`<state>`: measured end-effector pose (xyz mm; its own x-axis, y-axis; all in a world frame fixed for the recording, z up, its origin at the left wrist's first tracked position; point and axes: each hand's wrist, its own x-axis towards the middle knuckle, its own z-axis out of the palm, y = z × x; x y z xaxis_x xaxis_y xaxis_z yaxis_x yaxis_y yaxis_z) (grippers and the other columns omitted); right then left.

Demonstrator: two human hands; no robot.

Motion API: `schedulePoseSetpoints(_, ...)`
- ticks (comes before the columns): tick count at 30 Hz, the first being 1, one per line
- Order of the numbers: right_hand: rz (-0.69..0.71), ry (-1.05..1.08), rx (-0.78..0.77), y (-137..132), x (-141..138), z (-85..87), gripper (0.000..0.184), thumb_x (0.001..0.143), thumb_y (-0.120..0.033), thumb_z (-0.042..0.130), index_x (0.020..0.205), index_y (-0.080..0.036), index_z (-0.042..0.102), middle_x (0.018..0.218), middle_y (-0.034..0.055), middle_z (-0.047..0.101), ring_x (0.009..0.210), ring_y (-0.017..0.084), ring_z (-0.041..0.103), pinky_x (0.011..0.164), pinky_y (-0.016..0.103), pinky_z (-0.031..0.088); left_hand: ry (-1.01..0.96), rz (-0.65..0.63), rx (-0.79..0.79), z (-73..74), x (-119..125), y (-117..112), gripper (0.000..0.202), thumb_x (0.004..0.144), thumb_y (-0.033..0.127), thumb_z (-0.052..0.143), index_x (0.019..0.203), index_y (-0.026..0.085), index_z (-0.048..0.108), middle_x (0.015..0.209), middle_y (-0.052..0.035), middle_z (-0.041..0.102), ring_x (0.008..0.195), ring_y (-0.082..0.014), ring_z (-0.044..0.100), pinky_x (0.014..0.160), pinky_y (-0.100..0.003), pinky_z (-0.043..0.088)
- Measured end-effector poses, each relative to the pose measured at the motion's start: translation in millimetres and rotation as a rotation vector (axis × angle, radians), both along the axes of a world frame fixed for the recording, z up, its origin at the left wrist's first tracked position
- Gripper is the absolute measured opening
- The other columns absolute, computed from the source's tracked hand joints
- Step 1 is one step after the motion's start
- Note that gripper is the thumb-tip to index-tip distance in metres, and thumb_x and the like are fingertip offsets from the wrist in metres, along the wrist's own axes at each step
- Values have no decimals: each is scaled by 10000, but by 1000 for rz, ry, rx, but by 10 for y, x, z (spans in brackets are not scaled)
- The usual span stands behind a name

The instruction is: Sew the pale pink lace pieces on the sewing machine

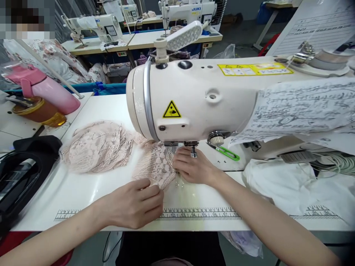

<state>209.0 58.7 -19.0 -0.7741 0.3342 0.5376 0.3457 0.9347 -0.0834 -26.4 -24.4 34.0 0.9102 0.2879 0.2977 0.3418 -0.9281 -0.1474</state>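
A white sewing machine (194, 99) stands over the table, its head above a piece of pale pink lace fabric (156, 162). My left hand (135, 203) is closed on the near edge of the lace, fingers curled. Close to the needle area, my right hand (194, 166) presses its bent fingers on the lace's right edge; the fingertips are partly hidden under the machine head. A bundle of the same pink lace (97, 147), with loose dark threads, lies to the left and joins the piece under the machine.
Green thread snips (227, 153) lie right of the needle. White cloth (280, 184) is heaped at the right. A printed ruler (194, 214) runs along the front edge. At left are a black holder (30, 166), an amber cup (41, 111) and a pink bottle (47, 88). Another person sits beyond.
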Motion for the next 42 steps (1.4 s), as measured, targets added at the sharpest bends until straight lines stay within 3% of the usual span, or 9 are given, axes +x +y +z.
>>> schedulePoseSetpoints(3,9,-12,-20,-14,-9,-17,240,792,-42,406,761,-200,584,744,3,576,790,158,464,676,291,301,127,-15,87,-61,-132,-159,50,892,182,607,885,171,655,1015,-67,687,926,-181,606,717,-311,456)
schedulePoseSetpoints(11,40,-11,-99,-32,-9,18,134,757,-117,440,718,-199,539,694,-8,541,734,152,423,691,293,322,79,128,134,-154,-156,-285,320,934,48,384,1017,98,689,1044,-108,706,974,-225,614,743,-356,470)
schedulePoseSetpoints(17,63,34,-107,-33,-18,48,111,779,-167,459,690,-196,517,668,-25,529,705,137,415,734,299,359,21,199,164,-171,-180,-266,124,878,104,604,961,117,696,1009,-83,713,893,-219,627,723,-358,490)
schedulePoseSetpoints(23,59,60,-77,-43,-5,44,105,814,-208,462,750,-195,544,715,-10,574,760,153,476,729,313,364,14,203,157,-201,-181,-271,199,907,51,496,1006,81,665,984,-116,705,885,-222,636,695,-347,487)
schedulePoseSetpoints(28,123,82,-60,-68,-26,68,358,885,-535,527,868,-182,586,779,14,621,811,174,521,769,336,400,-169,516,-113,-35,-167,-230,173,949,113,489,1094,149,576,1000,-63,686,846,-150,656,643,-247,491)
schedulePoseSetpoints(32,80,32,-16,-71,-43,82,158,887,-318,547,811,-187,592,784,6,636,789,158,522,714,305,398,-203,664,-352,235,-129,-91,170,1011,215,369,1107,187,506,952,-28,672,714,-126,656,563,-237,461)
schedulePoseSetpoints(37,118,81,-8,-55,-23,107,117,851,-184,523,750,-187,582,833,15,647,804,152,529,749,314,440,-8,508,-451,338,-3,216,208,951,363,517,1065,190,534,895,-26,643,763,-181,630,617,-289,455)
schedulePoseSetpoints(39,118,101,4,-61,-14,125,96,840,-171,531,762,-192,581,826,10,645,806,152,534,763,319,457,66,415,-435,248,58,332,199,898,336,602,1030,190,572,890,-27,633,788,-190,611,658,-303,448)
schedulePoseSetpoints(42,120,104,8,-68,-6,135,79,840,-158,524,808,-202,582,846,4,651,814,150,545,779,323,474,13,275,-276,43,128,439,75,889,153,544,879,185,611,765,-2,598,678,-153,559,635,-301,400)
